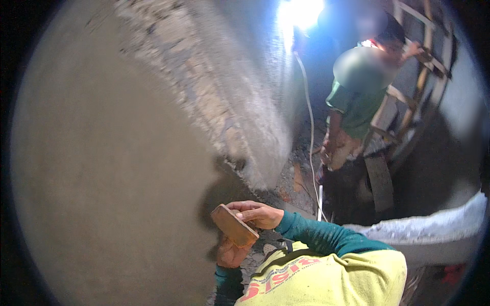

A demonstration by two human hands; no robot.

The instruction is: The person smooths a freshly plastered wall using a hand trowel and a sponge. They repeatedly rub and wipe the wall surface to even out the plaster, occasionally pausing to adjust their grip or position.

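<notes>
A small flat rectangular board (235,226), brown with an orange-brown lower end, is between my two hands, tilted in front of the plastered wall. My right hand (259,215) grips its upper right edge, thumb on the near face and fingers at the far end. Below it, my left hand (232,254) holds the board from underneath; most of its fingers are hidden behind it. The smooth grey-brown wall (112,168) fills the left side, close to the board, with a shadow cast on it beside my hands.
A rough, broken masonry edge (199,86) runs down beside the smooth wall. A bright lamp (301,13) shines at the top, and a white cable (309,112) hangs below it. Another person in a green shirt (360,102) stands by a wooden ladder (421,86). A pale ledge (434,227) lies right.
</notes>
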